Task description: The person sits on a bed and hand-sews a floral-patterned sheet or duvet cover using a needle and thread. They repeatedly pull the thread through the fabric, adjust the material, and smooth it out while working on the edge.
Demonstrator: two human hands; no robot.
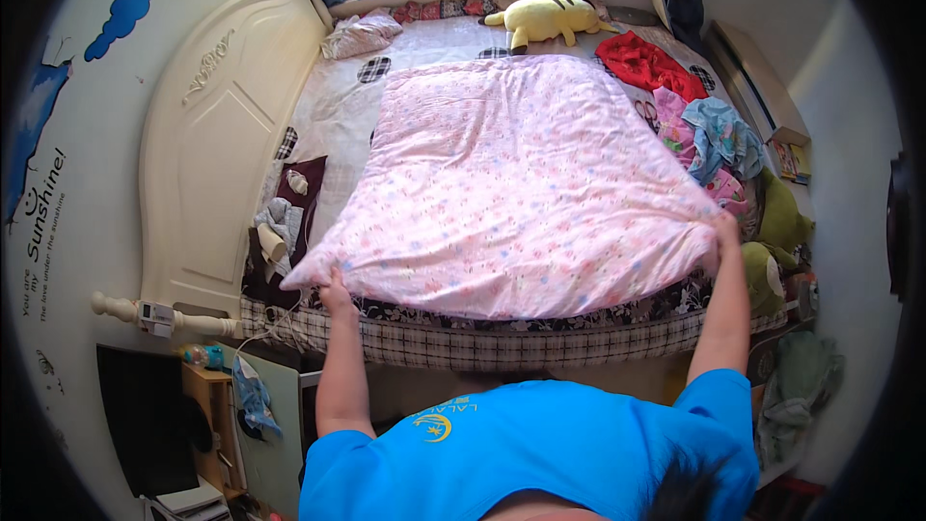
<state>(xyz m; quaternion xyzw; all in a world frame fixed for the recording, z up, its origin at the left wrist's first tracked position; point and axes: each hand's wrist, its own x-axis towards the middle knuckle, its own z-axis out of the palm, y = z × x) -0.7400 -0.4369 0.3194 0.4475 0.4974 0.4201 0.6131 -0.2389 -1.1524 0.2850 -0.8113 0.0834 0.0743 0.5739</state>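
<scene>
A pink floral quilt (pixel 521 181) lies spread over the bed, its near edge stretched between my two hands. My left hand (pixel 336 292) grips the near left corner, which pokes out past my fingers. At the near right corner, my right hand (pixel 726 229) is closed on the quilt's edge, with the fingers partly hidden by the fabric. Below the quilt's sagging near edge shows a dark floral and plaid bed cover (pixel 521 344). Creases run through the cloth towards both hands.
A cream headboard (pixel 217 137) stands on the left. At the far side lies a yellow plush toy (pixel 544 17). Red cloth (pixel 647 64), scissors (pixel 646 113), blue clothing (pixel 720 134) and a green plush toy (pixel 785 213) line the right. A grey cloth (pixel 281 221) lies near the headboard.
</scene>
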